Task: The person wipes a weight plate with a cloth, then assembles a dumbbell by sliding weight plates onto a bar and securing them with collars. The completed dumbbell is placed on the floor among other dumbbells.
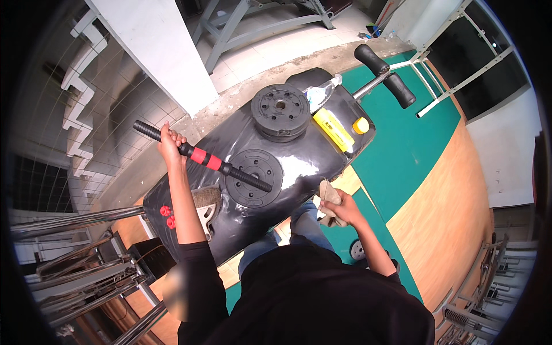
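My left hand (171, 144) is wrapped round a black dumbbell bar (236, 173) with a red-banded middle and threaded ends. The bar slants across a flat black weight plate (261, 163) lying on the black padded bench (213, 141); whether they touch I cannot tell. At the bench's near edge, my right hand (340, 208) grips a crumpled beige cloth (326, 194), clear of the bar. Beyond the single plate stands a stack of black weight plates (280, 112). By my left forearm lie a brush (207, 206) with a pale handle and red collars (168, 215).
A yellow bottle (333, 130), its yellow cap (360, 126) and a clear plastic bag (322, 92) lie on the bench's far right. Padded rollers (385, 75) stick out past that end. A white pillar (167, 52) rises behind; a small plate (357, 249) lies on green flooring.
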`<state>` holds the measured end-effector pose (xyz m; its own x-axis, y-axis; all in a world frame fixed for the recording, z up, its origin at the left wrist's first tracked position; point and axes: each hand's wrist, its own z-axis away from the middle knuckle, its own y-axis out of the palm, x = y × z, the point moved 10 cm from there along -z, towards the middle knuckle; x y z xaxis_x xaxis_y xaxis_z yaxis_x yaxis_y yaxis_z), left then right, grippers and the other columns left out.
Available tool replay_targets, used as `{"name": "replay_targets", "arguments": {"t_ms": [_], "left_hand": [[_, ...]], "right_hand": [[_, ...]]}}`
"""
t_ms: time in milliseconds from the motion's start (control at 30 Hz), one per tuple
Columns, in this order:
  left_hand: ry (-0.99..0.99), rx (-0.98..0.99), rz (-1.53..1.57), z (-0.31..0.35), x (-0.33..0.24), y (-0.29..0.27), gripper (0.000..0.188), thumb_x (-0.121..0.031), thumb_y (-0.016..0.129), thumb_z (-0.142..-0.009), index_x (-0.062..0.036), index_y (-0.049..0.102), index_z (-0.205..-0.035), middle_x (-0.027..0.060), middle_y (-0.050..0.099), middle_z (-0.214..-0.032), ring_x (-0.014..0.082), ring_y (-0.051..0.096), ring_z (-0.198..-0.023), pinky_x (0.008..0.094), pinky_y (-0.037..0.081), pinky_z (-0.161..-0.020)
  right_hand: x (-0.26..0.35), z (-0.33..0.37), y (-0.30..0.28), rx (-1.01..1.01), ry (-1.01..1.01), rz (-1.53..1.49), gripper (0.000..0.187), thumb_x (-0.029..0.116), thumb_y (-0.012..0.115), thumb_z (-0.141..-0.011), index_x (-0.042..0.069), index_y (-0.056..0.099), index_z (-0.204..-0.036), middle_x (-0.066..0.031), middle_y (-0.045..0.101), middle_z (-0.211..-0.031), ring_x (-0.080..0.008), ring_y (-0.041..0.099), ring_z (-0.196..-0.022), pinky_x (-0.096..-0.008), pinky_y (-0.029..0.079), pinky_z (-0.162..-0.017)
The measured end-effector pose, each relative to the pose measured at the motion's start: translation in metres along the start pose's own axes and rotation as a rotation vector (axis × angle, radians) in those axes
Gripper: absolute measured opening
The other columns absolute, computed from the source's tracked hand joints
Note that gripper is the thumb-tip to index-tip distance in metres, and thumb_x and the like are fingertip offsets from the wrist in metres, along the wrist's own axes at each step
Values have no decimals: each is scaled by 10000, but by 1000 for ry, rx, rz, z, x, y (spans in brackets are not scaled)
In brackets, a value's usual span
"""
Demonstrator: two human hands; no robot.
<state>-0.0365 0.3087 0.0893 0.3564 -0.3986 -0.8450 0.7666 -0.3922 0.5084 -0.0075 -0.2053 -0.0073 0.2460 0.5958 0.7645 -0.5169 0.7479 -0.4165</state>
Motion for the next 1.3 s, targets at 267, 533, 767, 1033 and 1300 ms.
{"name": "replay_targets", "arguments": {"t_ms": [267, 533, 767, 1033, 1300], "left_hand": [[-312, 292, -291, 104, 118, 118, 399, -266, 596, -907, -138, 373, -602, -39, 349, -465, 66, 341, -350, 242, 339, -389], [-299, 111, -300, 123, 146, 131, 430, -314, 582, -904, -150, 362, -573, -48, 319, -450, 60, 309, -340, 230, 303, -385], [-197, -94, -281, 133, 136, 113, 416, -333, 582, -903, -164, 359, -594, -46, 327, -462, 57, 309, -351, 229, 311, -398], [-102, -261, -129, 147, 136, 78, 395, -329, 579, -910, -133, 383, -629, -27, 353, -486, 75, 345, -370, 245, 352, -412], [-65, -513, 71, 168, 149, 46, 399, -381, 589, -899, -148, 384, -648, -30, 358, -520, 84, 358, -415, 257, 395, -472]], "right_hand": [[49, -134, -122, 70, -77, -1282, 411, 437, 400, -966, 92, 513, -1160, -47, 561, -1074, -167, 561, -962, -322, 493, -850], [99, -281, -203, -506, -503, -468, 575, 374, 586, -900, 35, 391, -1322, -110, 530, -1216, -194, 531, -1074, -298, 420, -919], [21, -380, -121, -194, -157, 529, 851, 360, 728, -713, 302, 263, -1423, -92, 210, -1507, -395, 144, -1380, -724, 28, -1009], [93, -311, -136, -411, -503, 631, 864, 213, 717, -745, 58, 201, -1421, -228, 236, -1442, -397, 229, -1326, -561, 182, -1056], [137, -132, 16, 636, -709, 206, 413, 321, 642, -851, 20, 555, -1120, -146, 647, -940, -265, 641, -854, -353, 497, -743]]}}
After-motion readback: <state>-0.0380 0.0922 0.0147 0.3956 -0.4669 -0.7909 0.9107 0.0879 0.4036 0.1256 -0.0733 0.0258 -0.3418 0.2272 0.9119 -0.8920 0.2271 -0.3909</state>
